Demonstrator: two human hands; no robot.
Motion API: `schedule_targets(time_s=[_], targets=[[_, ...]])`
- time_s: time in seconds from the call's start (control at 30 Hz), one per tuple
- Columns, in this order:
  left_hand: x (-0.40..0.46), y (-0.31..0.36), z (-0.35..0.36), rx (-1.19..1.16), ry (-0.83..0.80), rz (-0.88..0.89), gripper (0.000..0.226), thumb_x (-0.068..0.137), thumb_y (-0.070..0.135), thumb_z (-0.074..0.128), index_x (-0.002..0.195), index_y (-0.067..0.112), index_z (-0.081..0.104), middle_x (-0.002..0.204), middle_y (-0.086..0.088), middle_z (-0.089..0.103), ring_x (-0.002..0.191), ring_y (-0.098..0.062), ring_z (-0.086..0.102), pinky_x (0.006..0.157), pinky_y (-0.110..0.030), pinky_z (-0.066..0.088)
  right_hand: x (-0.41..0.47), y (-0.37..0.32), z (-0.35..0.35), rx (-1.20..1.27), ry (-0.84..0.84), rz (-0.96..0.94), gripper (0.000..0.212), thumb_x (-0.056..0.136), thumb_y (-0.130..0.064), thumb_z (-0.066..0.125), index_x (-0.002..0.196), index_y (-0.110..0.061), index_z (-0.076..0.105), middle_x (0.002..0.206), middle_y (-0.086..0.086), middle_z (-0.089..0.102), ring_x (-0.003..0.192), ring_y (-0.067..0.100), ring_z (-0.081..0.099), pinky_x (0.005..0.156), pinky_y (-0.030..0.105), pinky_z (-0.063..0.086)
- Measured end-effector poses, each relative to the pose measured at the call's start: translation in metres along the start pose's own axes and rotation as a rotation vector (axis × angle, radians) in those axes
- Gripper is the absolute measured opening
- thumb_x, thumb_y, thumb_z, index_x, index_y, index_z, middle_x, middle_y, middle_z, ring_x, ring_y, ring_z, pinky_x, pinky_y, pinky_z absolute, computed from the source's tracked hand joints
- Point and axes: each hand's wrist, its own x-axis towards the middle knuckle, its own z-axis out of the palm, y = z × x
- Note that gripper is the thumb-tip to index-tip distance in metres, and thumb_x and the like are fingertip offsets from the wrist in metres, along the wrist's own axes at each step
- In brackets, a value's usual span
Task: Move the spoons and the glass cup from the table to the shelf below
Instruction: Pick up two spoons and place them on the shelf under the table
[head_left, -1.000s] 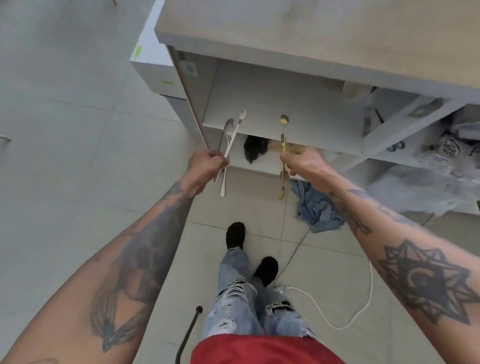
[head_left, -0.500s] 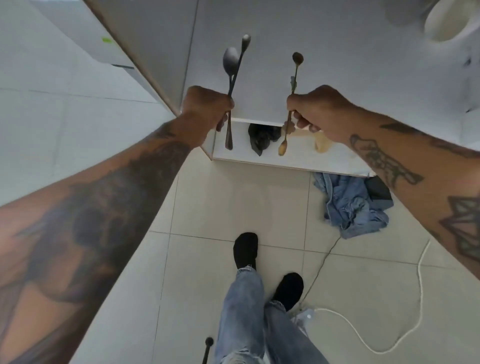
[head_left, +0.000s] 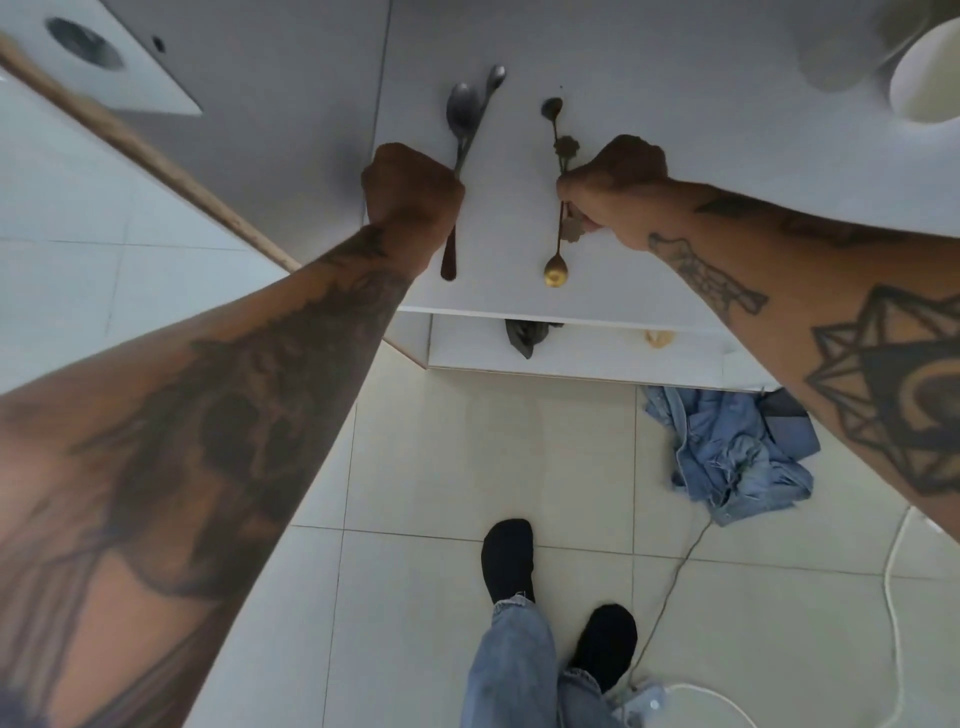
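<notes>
Here the left hand (head_left: 410, 189) grips two silver spoons (head_left: 464, 117), the right hand (head_left: 613, 189) two gold spoons (head_left: 555, 270), over the white shelf (head_left: 675, 156).

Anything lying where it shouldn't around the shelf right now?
Yes: crumpled blue denim clothing lies on the floor tiles by the shelf unit's base, with a thin cord trailing beside it. The silver spoons and gold spoons look held securely.

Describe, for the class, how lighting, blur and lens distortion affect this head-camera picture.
Head view: soft, even light under the table, with faint shadows; wide-angle lens bows the forearms outward; the silver spoons in the left hand and the gold spoons in the right hand look slightly soft; no strong glare.
</notes>
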Motion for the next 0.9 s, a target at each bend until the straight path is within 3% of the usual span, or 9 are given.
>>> schedule_targets(time_s=[0.07,0.13,0.17,0.27,0.43,0.57,0.7,0.77,0.9], targets=[[-0.002,0.0,-0.001,0.076,0.007,0.065,0.033,0.088,0.026,0.066,0.11,0.003,0.075,0.111,-0.011,0.075,0.107,-0.025,0.071,0.094,-0.033,0.055,-0.002,0.001,-0.003,-0.014,0.037,0.004,0.017,0.08,-0.012,0.063,0.091,-0.002,0.071,0.096,0.013,0.076,0.097,0.024,0.074,0.084,0.034,0.061],[-0.009,-0.002,-0.004,0.138,0.003,0.143,0.03,0.086,0.028,0.068,0.098,0.002,0.079,0.099,-0.01,0.078,0.098,-0.023,0.073,0.094,-0.033,0.055,-0.008,0.001,-0.009,-0.02,0.072,0.027,0.008,0.079,-0.011,0.062,0.075,-0.005,0.066,0.076,0.008,0.07,0.089,0.021,0.072,0.067,0.027,0.059],[-0.012,-0.002,-0.006,0.14,-0.002,0.161,0.029,0.086,0.028,0.069,0.093,0.001,0.079,0.094,-0.011,0.079,0.094,-0.023,0.074,0.092,-0.033,0.056,-0.012,0.001,-0.013,-0.014,0.077,0.039,0.008,0.08,-0.011,0.063,0.078,-0.004,0.067,0.077,0.008,0.07,0.089,0.02,0.071,0.067,0.026,0.058],[-0.025,0.001,-0.018,0.123,-0.009,0.134,0.024,0.085,0.023,0.069,0.085,0.001,0.079,0.086,-0.011,0.079,0.084,-0.025,0.076,0.082,-0.03,0.06,-0.026,0.001,-0.032,0.025,0.082,0.079,0.024,0.085,-0.011,0.065,0.105,0.001,0.073,0.105,0.012,0.076,0.099,0.023,0.073,0.09,0.035,0.06],[-0.071,0.014,-0.054,0.115,0.018,0.079,0.02,0.087,0.026,0.068,0.098,0.014,0.08,0.106,0.003,0.077,0.103,-0.014,0.071,0.079,-0.009,0.038,-0.079,0.006,-0.081,0.043,0.077,0.09,0.03,0.087,-0.021,0.062,0.096,0.005,0.075,0.097,0.015,0.078,0.091,0.03,0.075,0.087,0.041,0.061],[-0.135,0.032,-0.103,0.171,-0.031,0.097,0.024,0.089,0.017,0.063,0.087,-0.002,0.077,0.097,-0.015,0.077,0.101,-0.032,0.071,0.085,-0.028,0.051,-0.14,0.021,-0.135,0.113,0.069,0.087,0.032,0.087,-0.027,0.056,0.077,0.001,0.067,0.08,0.015,0.07,0.079,0.028,0.07,0.076,0.035,0.055],[-0.201,0.043,-0.153,0.153,-0.022,0.063,0.032,0.09,0.019,0.057,0.059,0.011,0.06,0.079,-0.017,0.073,0.08,-0.032,0.067,0.069,-0.031,0.044,-0.209,0.047,-0.189,0.215,0.107,0.144,0.03,0.089,-0.029,0.057,0.074,-0.005,0.064,0.073,0.017,0.064,0.064,0.026,0.061,0.066,0.035,0.047],[-0.229,0.049,-0.175,0.124,-0.018,0.052,0.03,0.09,0.021,0.058,0.063,0.01,0.066,0.076,-0.014,0.072,0.077,-0.029,0.064,0.068,-0.032,0.045,-0.241,0.06,-0.217,0.242,0.122,0.155,0.028,0.09,-0.03,0.058,0.071,-0.01,0.058,0.07,0.011,0.059,0.065,0.024,0.056,0.067,0.037,0.049],[-0.277,0.063,-0.222,0.103,0.026,0.079,0.014,0.086,0.023,0.068,0.081,0.019,0.08,0.094,-0.009,0.078,0.098,-0.028,0.071,0.073,-0.025,0.041,-0.295,0.077,-0.28,0.219,0.153,0.276,0.038,0.092,-0.04,0.056,0.074,-0.009,0.068,0.085,0.01,0.075,0.081,0.027,0.07,0.076,0.031,0.053]])
